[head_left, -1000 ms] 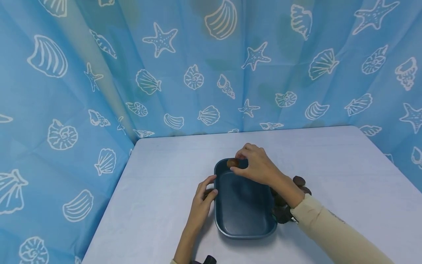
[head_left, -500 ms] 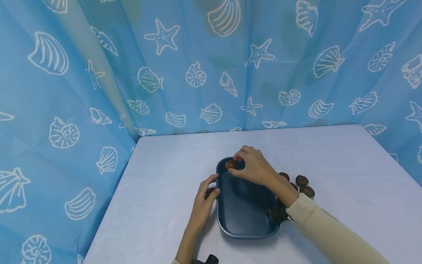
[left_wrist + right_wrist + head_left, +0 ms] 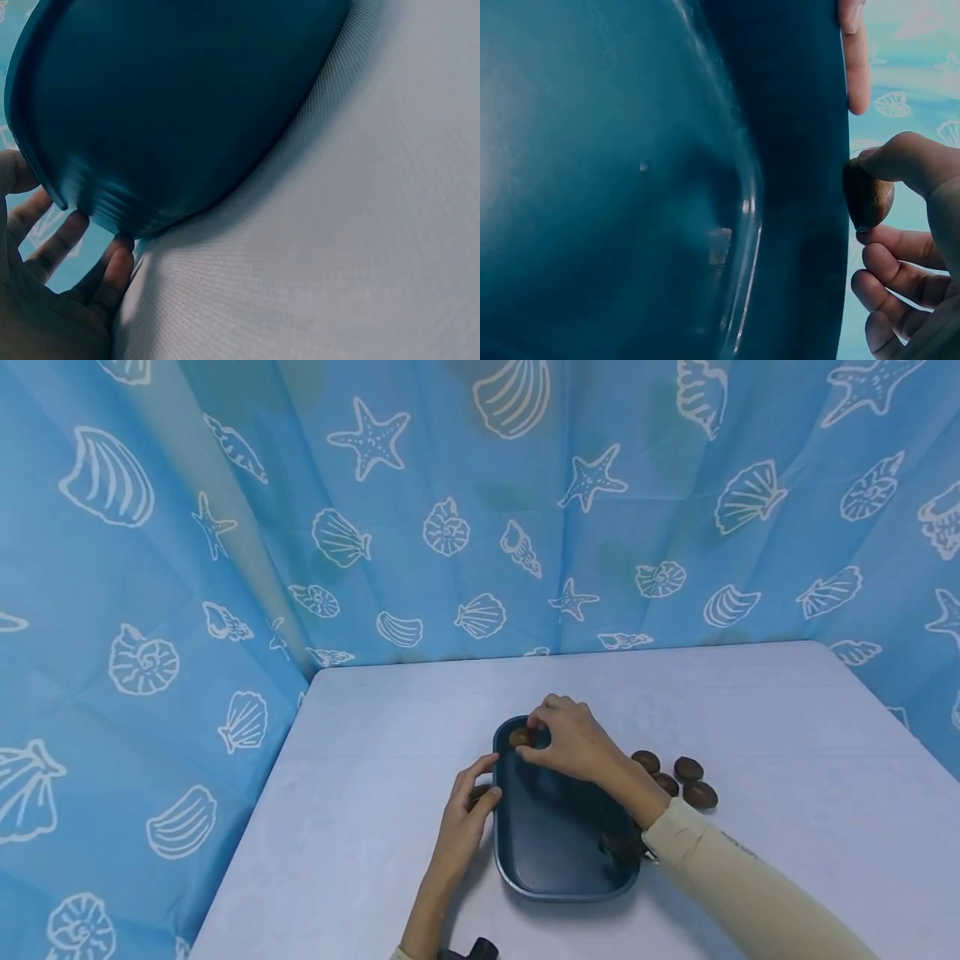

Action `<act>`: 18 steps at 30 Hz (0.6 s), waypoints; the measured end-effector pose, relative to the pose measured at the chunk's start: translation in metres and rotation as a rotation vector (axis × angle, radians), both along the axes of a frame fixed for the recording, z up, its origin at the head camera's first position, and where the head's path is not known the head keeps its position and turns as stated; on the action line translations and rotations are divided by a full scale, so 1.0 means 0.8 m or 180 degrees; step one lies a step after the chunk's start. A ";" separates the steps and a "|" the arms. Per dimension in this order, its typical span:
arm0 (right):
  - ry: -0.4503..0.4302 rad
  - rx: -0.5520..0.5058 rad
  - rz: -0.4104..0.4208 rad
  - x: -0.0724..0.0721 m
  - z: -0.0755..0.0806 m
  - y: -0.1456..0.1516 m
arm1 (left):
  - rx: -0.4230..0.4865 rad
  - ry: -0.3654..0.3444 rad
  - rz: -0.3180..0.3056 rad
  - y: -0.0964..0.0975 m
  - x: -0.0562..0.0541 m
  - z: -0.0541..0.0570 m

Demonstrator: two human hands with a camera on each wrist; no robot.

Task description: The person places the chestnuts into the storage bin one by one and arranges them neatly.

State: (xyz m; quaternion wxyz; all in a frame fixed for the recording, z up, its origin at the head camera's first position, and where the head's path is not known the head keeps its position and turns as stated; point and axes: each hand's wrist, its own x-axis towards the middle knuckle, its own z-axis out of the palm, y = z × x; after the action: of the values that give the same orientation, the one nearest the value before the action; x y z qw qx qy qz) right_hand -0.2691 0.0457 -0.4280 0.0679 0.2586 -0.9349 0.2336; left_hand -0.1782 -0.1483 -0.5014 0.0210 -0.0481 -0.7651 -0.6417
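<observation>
A dark blue rectangular tray (image 3: 562, 827) with rounded corners lies on the table. My right hand (image 3: 573, 739) pinches a brown chestnut (image 3: 521, 737) between thumb and fingertips, over the tray's far-left corner. Up close in the right wrist view, the glossy chestnut (image 3: 868, 195) appears right at the tray's rim (image 3: 846, 247). At the tray's left side, my left hand (image 3: 461, 814) rests its fingertips against the outer wall. The left wrist view has those fingers (image 3: 56, 247) spread and nearly straight on the tray (image 3: 172, 97).
Several more chestnuts (image 3: 699, 794) lie on the white table (image 3: 375, 810) to the right of the tray, some partly behind the right forearm. A dark wrist camera (image 3: 621, 847) on the right arm overhangs the tray. A blue shell-print curtain (image 3: 450, 485) borders the table's back and left.
The right hand has shifted slightly left and nearer within the tray's far-left corner, still pinching the chestnut. The head view has moved a little. The left hand stays against the tray.
</observation>
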 end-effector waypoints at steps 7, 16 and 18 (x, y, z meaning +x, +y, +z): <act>-0.0066 0.0154 -0.0077 -0.001 -0.010 -0.005 | -0.0008 0.0039 -0.0035 -0.002 -0.002 -0.004; -0.0093 0.0404 -0.0148 -0.002 -0.028 -0.014 | 0.0014 0.0049 -0.0034 -0.001 -0.002 -0.003; -0.0074 0.0433 -0.0165 -0.002 -0.028 -0.016 | 0.0016 0.0035 -0.0020 -0.001 -0.001 0.004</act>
State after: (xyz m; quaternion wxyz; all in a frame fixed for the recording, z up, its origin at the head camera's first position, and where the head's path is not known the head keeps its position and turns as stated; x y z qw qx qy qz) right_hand -0.2704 0.0330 -0.4507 0.0452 0.2355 -0.9557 0.1706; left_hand -0.1787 -0.1487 -0.4986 0.0233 -0.0540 -0.7632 -0.6435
